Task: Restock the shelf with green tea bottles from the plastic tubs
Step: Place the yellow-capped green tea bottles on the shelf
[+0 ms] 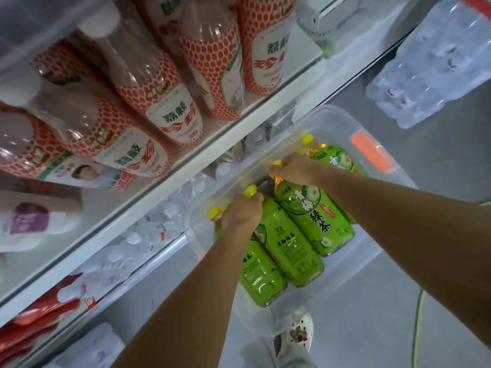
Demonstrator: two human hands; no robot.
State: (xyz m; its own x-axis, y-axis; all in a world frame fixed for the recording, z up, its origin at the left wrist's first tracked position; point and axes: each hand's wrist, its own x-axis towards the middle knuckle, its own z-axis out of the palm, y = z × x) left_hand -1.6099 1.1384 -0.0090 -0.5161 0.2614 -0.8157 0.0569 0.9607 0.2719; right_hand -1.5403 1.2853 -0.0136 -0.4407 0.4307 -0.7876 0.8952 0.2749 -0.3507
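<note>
The tea bottles (292, 251) at centre were bright green with yellow caps (250, 191), their tub (332, 120) clear with an orange clip (372, 151), the drink bottles (159, 83) at upper left red-and-white honeycomb, the shelf (186, 160) white, the floor (438, 261) grey, and the shoe (299, 333) at the bottom white with dark speckles.

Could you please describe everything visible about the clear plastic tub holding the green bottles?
The tub is clear plastic, rectangular, round-cornered, lidless, with orange patches at both ends. It sits apparently on the grey floor beside the shelving. Green tea bottles lie inside on their sides, yellow caps toward the shelving. The left hand and right hand reach in, each gripping a bottle's neck.
</note>
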